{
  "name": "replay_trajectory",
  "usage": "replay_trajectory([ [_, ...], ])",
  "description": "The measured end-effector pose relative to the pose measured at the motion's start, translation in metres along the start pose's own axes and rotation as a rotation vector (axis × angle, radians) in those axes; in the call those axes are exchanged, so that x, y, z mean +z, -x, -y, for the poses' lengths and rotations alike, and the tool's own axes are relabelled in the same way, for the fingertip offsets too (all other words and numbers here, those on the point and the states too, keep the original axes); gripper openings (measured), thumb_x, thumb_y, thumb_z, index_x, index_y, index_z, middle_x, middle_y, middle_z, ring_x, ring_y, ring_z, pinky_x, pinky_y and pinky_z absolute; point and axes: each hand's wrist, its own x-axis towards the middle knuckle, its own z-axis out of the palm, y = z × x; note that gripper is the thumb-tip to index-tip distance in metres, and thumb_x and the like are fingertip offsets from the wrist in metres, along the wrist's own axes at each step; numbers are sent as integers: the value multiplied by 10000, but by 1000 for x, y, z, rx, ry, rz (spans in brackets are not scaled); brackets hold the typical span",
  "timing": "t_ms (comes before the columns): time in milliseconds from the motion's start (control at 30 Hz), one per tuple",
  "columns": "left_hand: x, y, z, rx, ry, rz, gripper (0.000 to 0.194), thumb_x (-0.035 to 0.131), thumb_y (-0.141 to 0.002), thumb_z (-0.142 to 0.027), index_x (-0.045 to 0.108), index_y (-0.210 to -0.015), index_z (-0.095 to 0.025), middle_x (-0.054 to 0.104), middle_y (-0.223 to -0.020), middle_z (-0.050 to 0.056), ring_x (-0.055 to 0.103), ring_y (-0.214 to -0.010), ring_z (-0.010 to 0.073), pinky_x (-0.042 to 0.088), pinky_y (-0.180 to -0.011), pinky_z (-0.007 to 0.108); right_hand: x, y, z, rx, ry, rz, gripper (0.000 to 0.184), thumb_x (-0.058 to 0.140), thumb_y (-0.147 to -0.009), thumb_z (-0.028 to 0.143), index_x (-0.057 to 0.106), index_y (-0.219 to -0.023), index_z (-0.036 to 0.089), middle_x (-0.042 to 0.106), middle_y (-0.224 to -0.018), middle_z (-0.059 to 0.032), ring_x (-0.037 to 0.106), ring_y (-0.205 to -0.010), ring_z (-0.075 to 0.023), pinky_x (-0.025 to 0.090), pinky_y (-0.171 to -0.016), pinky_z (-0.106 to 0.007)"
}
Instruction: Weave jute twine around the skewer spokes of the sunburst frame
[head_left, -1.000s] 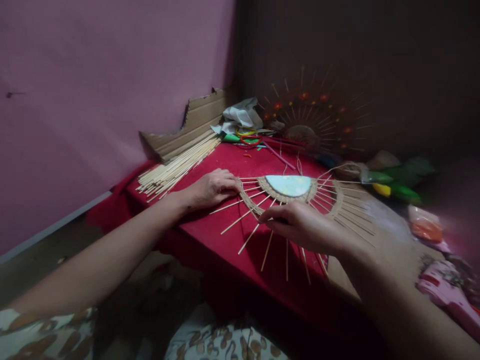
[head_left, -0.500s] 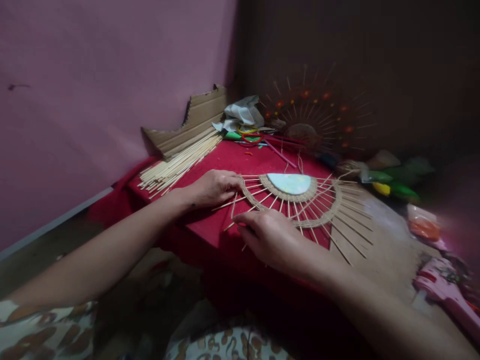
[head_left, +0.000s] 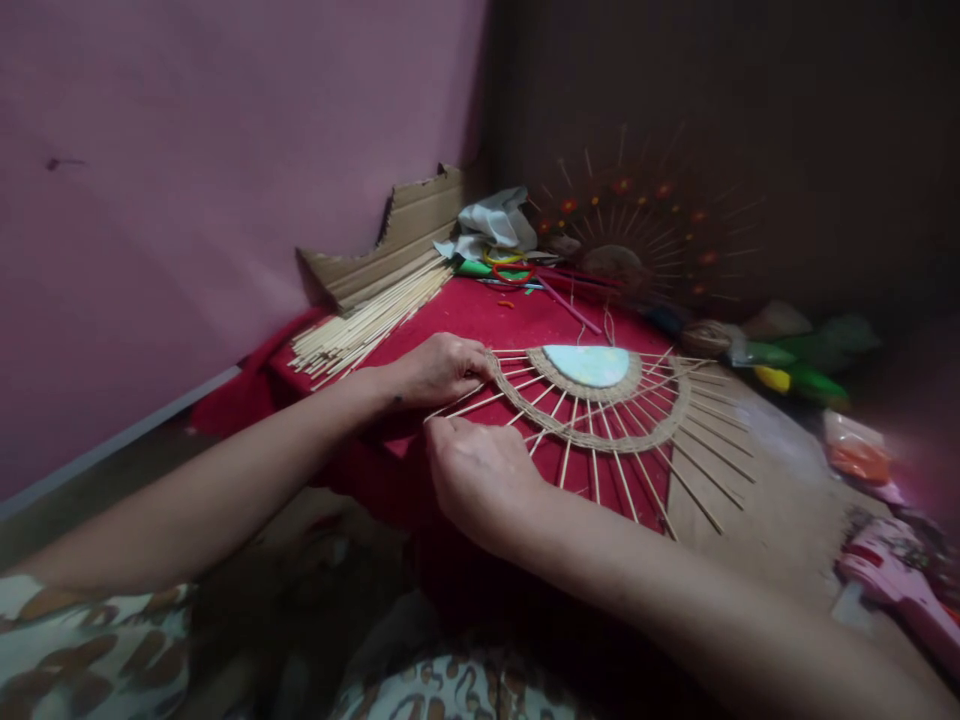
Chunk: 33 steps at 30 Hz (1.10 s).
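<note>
A half-round frame of thin wooden sticks [head_left: 566,455] fans out over the red cloth, with a pale blue half-disc [head_left: 589,366] at its middle. Twine is woven through the sticks in an inner ring and an outer band [head_left: 559,426]. My left hand [head_left: 450,368] is closed in a pinch on the frame at the band's left end. Just below and nearer to me, my right hand [head_left: 480,470] is closed at the left stick tips, gripping the thin twine; its fingertips are partly hidden. A loose strand of twine crosses the sticks on the right.
A bundle of sticks [head_left: 375,318] lies by torn cardboard [head_left: 401,235] at the left. Behind are scissors [head_left: 514,272] and crumpled plastic [head_left: 495,222]. Another stick fan with orange flowers [head_left: 630,215] stands at the back. A pink glue gun [head_left: 892,570] rests at right.
My right hand has moved left and closed up, drawing the twine out toward the stick tips. My left hand keeps its pinch at the band's end. The view has shifted slightly.
</note>
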Motion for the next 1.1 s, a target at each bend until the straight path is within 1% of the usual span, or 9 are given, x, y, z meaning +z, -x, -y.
replay_trajectory([
  [133, 0, -1, -2, 13, 27, -11, 208, 570, -772, -61, 738, -852, -155, 749, -880, 38, 688, -785, 117, 529, -735, 194, 15, -5, 5, -125, 141, -92, 294, 317, -885, 58, 593, -987, 55, 664, -820, -161, 659, -701, -239, 467, -513, -318],
  [233, -1, 0, -4, -20, 17, -6, 202, 572, -776, -79, 736, -860, -161, 744, -905, 41, 686, -804, 125, 532, -752, 211, 23, -3, 6, -236, 259, -173, 257, 345, -867, 38, 599, -909, 30, 631, -749, -154, 640, -661, -238, 451, -493, -309],
  [367, -1, 0, -5, -35, 11, -5, 222, 568, -776, -79, 730, -896, -171, 733, -902, 29, 677, -803, 115, 521, -737, 195, 19, 4, 5, -299, 313, -168, 210, 399, -838, 25, 605, -820, 61, 605, -692, -124, 617, -625, -222, 411, -473, -286],
  [467, -1, 1, -5, -27, -5, -6, 223, 564, -779, -80, 731, -890, -177, 731, -897, 24, 673, -804, 114, 517, -743, 194, 7, 11, 3, -230, 224, -107, 197, 428, -854, 73, 624, -843, 98, 634, -744, -119, 628, -647, -221, 381, -460, -276],
  [600, -2, 1, -5, -16, -7, -4, 261, 547, -786, -71, 735, -914, -199, 725, -895, 16, 662, -797, 113, 515, -740, 206, -15, 22, -12, 25, 63, -67, 207, 448, -878, 163, 650, -835, 153, 679, -804, -89, 618, -628, -180, 366, -506, -275],
  [767, -2, 3, -3, -17, 6, 41, 244, 535, -821, -94, 724, -931, -201, 709, -879, 29, 650, -780, 118, 510, -733, 226, -32, 38, -57, 207, -6, -174, 202, 490, -881, 186, 675, -963, 184, 710, -780, -53, 612, -641, -154, 379, -592, -269],
  [867, -1, 4, -3, 4, 14, 40, 201, 519, -857, -123, 704, -920, -168, 702, -881, 47, 646, -792, 123, 506, -743, 231, -27, 48, -83, 286, 39, -176, 197, 511, -877, 194, 707, -859, 188, 716, -763, -61, 628, -665, -167, 378, -599, -272],
  [933, 0, 5, -4, 13, 18, 38, 191, 506, -875, -141, 688, -928, -154, 702, -908, 60, 646, -821, 131, 505, -768, 239, -19, 55, -93, 306, 1, -143, 187, 534, -868, 200, 717, -832, 202, 726, -772, -53, 646, -694, -171, 395, -618, -270],
  [1100, 0, 6, -7, -54, -32, 55, 216, 475, -909, -199, 662, -1007, -152, 699, -919, 72, 639, -822, 142, 499, -767, 259, 2, 66, -98, 223, -44, -150, 210, 509, -900, 225, 717, -926, 230, 730, -866, -41, 661, -771, -166, 415, -639, -260],
])
